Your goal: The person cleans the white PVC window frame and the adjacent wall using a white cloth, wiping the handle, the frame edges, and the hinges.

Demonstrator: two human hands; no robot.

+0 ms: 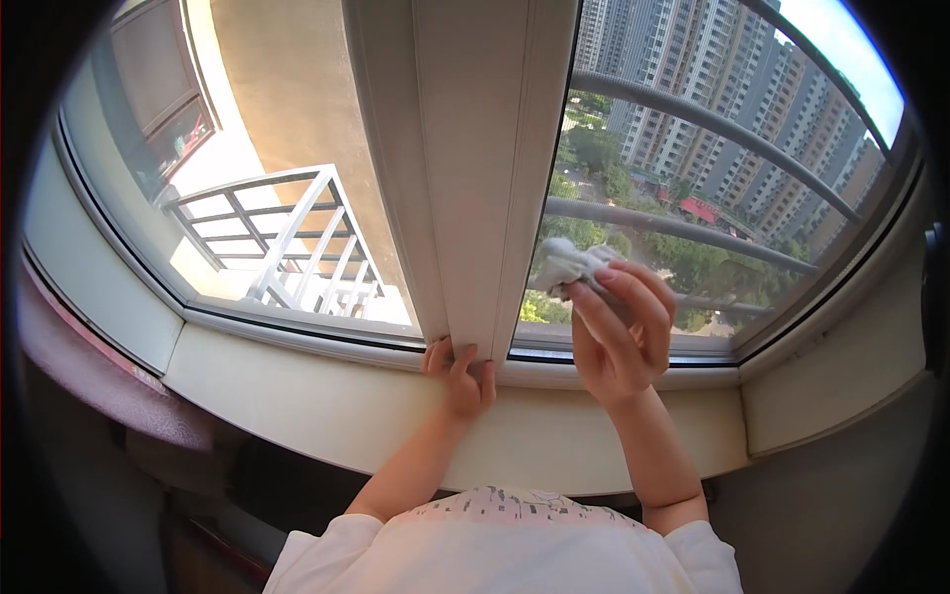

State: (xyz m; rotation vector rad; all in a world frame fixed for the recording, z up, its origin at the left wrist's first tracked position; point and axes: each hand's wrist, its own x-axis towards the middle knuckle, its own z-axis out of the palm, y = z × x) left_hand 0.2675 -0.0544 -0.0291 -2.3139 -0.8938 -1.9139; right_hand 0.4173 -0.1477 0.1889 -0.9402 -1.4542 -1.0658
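Note:
My right hand [627, 327] is raised in front of the right window pane [683, 247], its fingers pinching a crumpled white wad [572, 265] that looks like tissue or thin cloth. Whether the wad touches the glass I cannot tell. My left hand [461, 378] rests at the foot of the wide white window post [469, 178], where it meets the sill. Its fingers are apart and lie against the post, with nothing seen in them.
A cream window sill [327, 401] runs below both panes. Behind the left pane [287, 129] stands a white metal railing [307, 233]. Grey bars [693, 230] cross outside the right pane, with trees and tall buildings beyond. Pinkish fabric [94, 371] lies at far left.

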